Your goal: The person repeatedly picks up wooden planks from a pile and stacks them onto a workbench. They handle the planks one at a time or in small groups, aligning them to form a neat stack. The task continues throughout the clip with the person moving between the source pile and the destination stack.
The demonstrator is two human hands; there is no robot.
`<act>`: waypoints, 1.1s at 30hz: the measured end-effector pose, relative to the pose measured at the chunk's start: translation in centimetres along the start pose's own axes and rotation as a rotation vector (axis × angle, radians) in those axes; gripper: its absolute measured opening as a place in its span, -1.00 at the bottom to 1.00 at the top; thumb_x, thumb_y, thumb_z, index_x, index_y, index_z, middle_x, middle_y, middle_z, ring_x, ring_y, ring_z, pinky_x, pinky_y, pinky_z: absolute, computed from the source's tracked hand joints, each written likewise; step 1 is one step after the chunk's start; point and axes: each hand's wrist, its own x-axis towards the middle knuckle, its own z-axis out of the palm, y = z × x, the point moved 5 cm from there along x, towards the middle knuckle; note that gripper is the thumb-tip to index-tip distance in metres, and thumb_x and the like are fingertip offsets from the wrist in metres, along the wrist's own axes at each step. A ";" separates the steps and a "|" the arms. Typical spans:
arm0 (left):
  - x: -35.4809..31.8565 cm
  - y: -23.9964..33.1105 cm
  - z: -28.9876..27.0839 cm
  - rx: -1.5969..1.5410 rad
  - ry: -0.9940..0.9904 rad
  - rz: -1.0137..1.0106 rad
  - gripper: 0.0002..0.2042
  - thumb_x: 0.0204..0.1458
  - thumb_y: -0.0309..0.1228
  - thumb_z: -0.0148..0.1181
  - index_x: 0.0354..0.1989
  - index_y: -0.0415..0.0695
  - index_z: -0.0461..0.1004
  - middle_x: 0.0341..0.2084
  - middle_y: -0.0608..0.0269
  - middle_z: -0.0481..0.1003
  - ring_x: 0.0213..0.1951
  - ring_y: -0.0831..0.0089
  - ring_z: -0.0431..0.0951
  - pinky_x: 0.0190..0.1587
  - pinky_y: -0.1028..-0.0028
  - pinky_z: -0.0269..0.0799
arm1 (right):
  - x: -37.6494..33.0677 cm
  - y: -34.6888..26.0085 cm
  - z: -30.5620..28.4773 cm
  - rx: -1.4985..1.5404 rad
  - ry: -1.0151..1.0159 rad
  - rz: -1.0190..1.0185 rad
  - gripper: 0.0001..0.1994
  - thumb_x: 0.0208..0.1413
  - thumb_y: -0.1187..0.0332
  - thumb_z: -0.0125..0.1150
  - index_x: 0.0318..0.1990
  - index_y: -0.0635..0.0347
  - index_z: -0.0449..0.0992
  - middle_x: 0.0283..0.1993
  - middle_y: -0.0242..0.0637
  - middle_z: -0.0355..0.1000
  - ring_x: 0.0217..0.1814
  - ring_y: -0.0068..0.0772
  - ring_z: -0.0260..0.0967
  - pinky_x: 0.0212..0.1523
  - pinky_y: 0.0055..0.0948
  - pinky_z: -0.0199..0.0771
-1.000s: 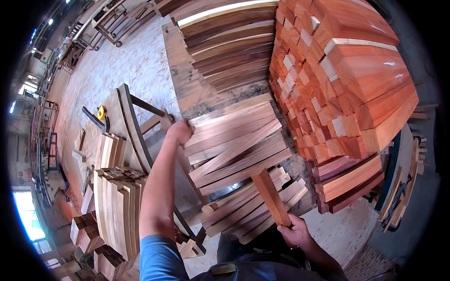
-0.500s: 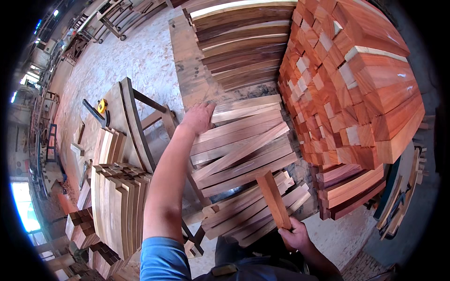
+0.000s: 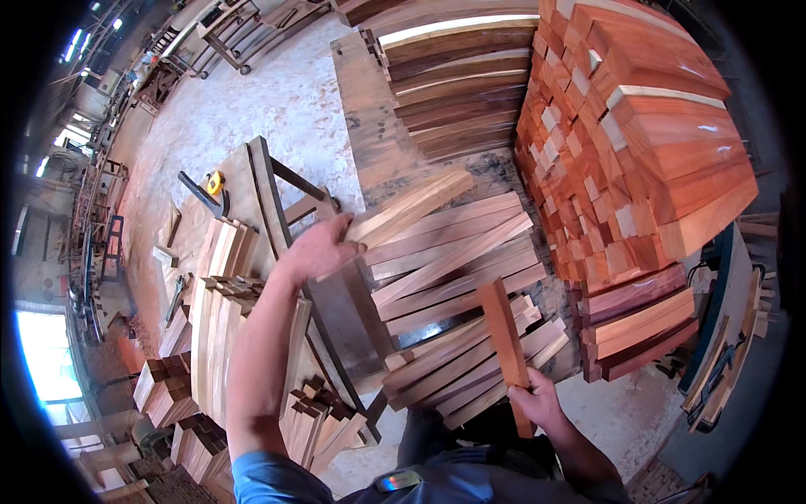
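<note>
My left hand (image 3: 323, 245) is closed round the near end of some pale wood strips (image 3: 411, 210), lifted at a slant above the bench; how many I cannot tell. Below them lies a row of loose pinkish-brown wood strips (image 3: 457, 269), one crossing the others diagonally. My right hand (image 3: 537, 399) grips the lower end of a reddish-brown wood strip (image 3: 504, 336), which points away from me over a nearer group of strips (image 3: 470, 374). Thumb and fingers wrap its edges.
A tall stack of orange-red wood blocks (image 3: 579, 168) stands at the right. Long dark boards (image 3: 462, 84) are piled at the far side. On the left, a table (image 3: 239, 181) carries a yellow tape measure (image 3: 216, 182) and upright bundles of pale strips (image 3: 214, 336).
My left hand has taken up pale strips from the far end of the row and drawn them left and up. The right hand still holds its reddish-brown strip.
</note>
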 end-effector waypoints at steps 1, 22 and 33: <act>-1.3 -0.2 0.5 -0.080 0.004 -0.007 -0.41 0.01 -0.13 0.24 0.14 -0.28 0.37 -0.07 -0.11 0.54 0.02 0.01 0.51 0.09 0.23 0.37 | 0.1 -0.5 0.2 0.005 0.026 0.011 -0.70 0.08 0.47 0.29 -0.02 0.30 0.48 -0.25 -0.38 0.48 -0.22 -0.64 0.39 -0.19 -0.50 0.46; -27.3 4.9 16.5 -0.337 0.502 0.001 -0.34 -0.09 -0.32 0.38 0.17 -0.33 0.23 -0.07 -0.16 0.38 -0.01 -0.03 0.44 0.04 0.18 0.39 | 4.4 -7.3 16.3 0.944 -0.244 0.084 -0.54 0.19 0.26 0.25 0.21 0.12 0.31 0.00 -0.20 0.47 0.02 -0.19 0.49 0.03 -0.08 0.55; -33.7 -3.0 15.0 -1.524 0.093 -0.231 -0.62 0.24 -0.30 0.04 0.17 -0.23 0.39 -0.32 0.24 0.53 -0.40 0.51 0.55 -0.35 0.51 0.52 | 0.8 -7.6 19.4 0.949 -0.390 0.152 -0.51 0.21 0.11 0.13 0.15 0.29 0.38 -0.05 -0.01 0.47 -0.01 0.05 0.48 0.08 0.04 0.49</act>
